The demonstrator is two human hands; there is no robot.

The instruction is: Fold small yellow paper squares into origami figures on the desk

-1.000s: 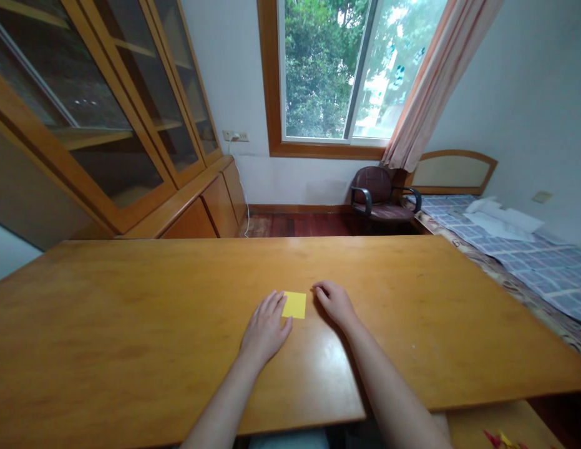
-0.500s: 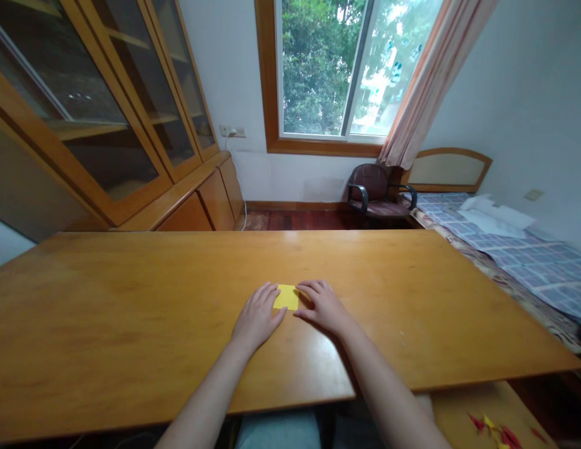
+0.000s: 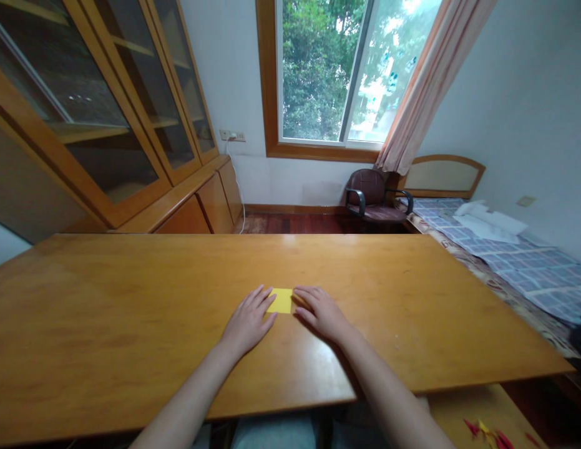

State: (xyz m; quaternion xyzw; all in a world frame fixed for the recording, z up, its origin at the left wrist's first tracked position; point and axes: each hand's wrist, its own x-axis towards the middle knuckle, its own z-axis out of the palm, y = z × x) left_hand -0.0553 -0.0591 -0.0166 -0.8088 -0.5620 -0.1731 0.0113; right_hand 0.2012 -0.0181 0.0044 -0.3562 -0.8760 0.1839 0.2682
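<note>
Brown table (image 3: 131, 355), smooth and glossy, in a room with cabinet (image 3: 187, 187), window (image 3: 318, 75), chair (image 3: 372, 196) and bed (image 3: 524, 262). Head view: yellow paper (image 3: 283, 301) flat on table, between the hands. Left hand (image 3: 246, 322) palm down, fingers over paper's left edge, thumb spread wide near its lower left corner; open, not pinching. Right hand (image 3: 325, 313) at the right edge, fingers curved, moderate gap to thumb; nothing seen gripped. Contact with paper: can't tell. Red and yellow bits (image 3: 489, 434) on a lower surface, lower right.

Handling, judged: sheet looks thin, so light flat fingertip pressure suits it; a hard push from both sides could buckle it or make it slide on the gloss. Best to have left fingers pin one edge, right fingertips work square to the other, wrists low, middle uncovered so edges and corners can be seen.
</note>
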